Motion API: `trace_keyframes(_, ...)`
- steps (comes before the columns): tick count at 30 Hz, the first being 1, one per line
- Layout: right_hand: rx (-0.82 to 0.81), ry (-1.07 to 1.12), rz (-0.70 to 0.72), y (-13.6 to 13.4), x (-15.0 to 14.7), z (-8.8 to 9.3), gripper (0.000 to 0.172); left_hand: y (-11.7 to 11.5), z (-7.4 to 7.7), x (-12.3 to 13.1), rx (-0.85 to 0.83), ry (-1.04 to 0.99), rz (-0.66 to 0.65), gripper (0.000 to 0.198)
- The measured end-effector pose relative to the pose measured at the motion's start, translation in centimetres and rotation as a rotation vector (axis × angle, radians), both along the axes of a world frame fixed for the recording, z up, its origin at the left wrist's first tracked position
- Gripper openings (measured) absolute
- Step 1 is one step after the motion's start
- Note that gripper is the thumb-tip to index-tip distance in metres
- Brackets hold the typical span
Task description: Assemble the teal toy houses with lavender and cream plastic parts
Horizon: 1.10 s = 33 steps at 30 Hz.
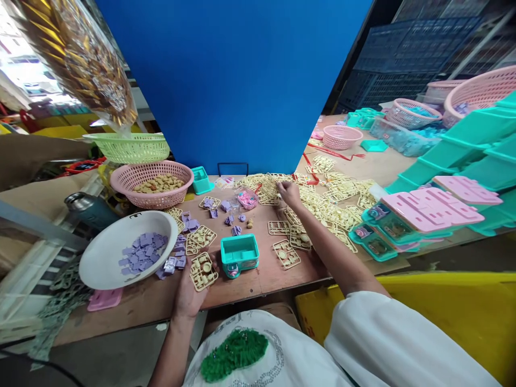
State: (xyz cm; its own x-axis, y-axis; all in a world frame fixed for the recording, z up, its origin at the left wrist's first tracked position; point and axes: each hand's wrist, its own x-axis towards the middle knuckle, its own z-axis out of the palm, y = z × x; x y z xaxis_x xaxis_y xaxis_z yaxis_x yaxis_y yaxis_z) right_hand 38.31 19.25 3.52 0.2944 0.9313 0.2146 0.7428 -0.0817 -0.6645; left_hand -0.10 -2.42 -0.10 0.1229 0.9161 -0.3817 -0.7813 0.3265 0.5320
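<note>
My left hand is closed on a cream plastic parts frame at the near edge of the wooden table. Just right of it stands a small teal open box. My right hand reaches far across the table, its fingers pinched on the pile of cream parts frames beside a small clear bag of pink pieces. More cream frames lie loose between the two hands.
A white bowl of purple tiles sits at the left, with a pink basket of tan pieces and a green basket behind. A blue board stands at the back. Teal and pink toy cases are stacked right. A yellow bin is below.
</note>
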Motion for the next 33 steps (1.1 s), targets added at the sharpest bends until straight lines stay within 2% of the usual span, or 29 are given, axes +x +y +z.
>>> trace_keyframes(4,0.026,0.183,-0.025,-0.11,1.16,-0.05,0.048,0.01,-0.05,-0.03,0.018,-0.010,0.003,0.037)
trace_keyframes(10,0.009,0.375,-0.036,-0.21,1.11,-0.21,0.042,-0.07,-0.22,-0.14,0.001,-0.024,0.008,0.035)
trace_keyframes(18,-0.004,0.500,-0.042,-0.16,0.53,-0.35,0.021,-0.01,-0.39,-0.20,0.009,-0.024,0.012,0.035)
trace_keyframes(27,-0.009,0.599,-0.020,-0.09,0.83,-0.94,0.023,0.03,0.54,0.08,-0.003,0.001,0.007,0.032)
trace_keyframes(33,0.005,0.676,0.032,-0.08,0.39,-0.73,0.022,0.09,0.30,0.02,-0.007,0.003,0.006,0.033)
